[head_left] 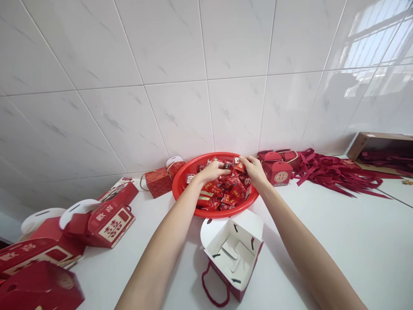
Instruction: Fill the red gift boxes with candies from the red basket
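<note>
A red plastic basket (215,214) full of red-wrapped candies (227,196) stands against the wall. My left hand (213,171) reaches over its middle, fingers bent down to the candies; what they hold, if anything, is hidden. At the basket's back right, my right hand (253,168) has thumb and fingertips closed at an orange-red wrapped candy (240,166). In front of the basket sits an open box (234,254), white inside and dark red outside, with a rope handle lying at its left. Its inside shows bare folded flaps.
Several red boxes (112,228) stand at the left. Small red bags (158,183) are left of the basket, more red boxes (279,172) right of it. Dark red ribbons (332,172) lie beside a cardboard box (371,144) along the tiled wall.
</note>
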The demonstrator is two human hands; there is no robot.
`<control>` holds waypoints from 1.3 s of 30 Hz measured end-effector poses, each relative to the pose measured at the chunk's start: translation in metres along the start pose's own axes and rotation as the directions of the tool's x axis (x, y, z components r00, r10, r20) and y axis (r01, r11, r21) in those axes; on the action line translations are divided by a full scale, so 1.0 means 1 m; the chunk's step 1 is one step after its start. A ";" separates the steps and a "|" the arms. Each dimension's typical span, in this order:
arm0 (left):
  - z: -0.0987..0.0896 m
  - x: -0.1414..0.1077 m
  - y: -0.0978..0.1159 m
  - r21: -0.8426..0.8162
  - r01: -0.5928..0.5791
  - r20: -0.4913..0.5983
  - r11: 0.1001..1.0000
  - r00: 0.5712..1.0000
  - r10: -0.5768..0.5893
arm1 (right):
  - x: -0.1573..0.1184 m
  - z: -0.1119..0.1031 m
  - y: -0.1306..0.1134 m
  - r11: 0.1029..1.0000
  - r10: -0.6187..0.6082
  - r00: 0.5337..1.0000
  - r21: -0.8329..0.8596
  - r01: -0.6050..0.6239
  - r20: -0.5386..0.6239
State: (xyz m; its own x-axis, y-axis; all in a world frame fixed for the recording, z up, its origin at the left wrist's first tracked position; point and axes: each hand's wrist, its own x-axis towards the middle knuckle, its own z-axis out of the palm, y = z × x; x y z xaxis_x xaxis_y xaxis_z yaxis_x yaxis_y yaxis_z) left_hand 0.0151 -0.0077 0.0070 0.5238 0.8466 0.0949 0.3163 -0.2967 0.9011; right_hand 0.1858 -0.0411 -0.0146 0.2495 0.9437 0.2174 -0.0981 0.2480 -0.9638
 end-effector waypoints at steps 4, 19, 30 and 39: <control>0.000 -0.001 0.001 0.005 -0.002 -0.007 1.000 1.000 0.002 | 0.003 -0.001 0.004 0.999 -0.017 1.000 -0.027 0.017 0.002; 0.000 0.003 -0.004 -0.044 0.007 -0.184 0.999 0.983 -0.015 | 0.006 0.001 0.004 0.994 0.097 0.995 0.047 -0.097 0.004; -0.001 0.004 -0.009 0.076 0.065 -0.196 0.995 0.979 -0.049 | 0.010 -0.002 0.010 0.991 0.093 0.996 0.100 -0.093 0.003; -0.001 0.008 -0.015 0.516 0.095 -0.474 0.852 0.859 0.191 | 0.017 -0.003 0.018 0.987 0.027 0.995 0.161 -0.012 -0.092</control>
State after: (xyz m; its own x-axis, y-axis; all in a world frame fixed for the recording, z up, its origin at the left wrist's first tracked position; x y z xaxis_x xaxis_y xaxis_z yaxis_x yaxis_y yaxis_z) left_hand 0.0140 0.0037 -0.0050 0.1353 0.8806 0.4542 0.7271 -0.3997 0.5582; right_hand 0.1910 -0.0211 -0.0289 0.3340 0.9260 0.1762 -0.2554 0.2688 -0.9287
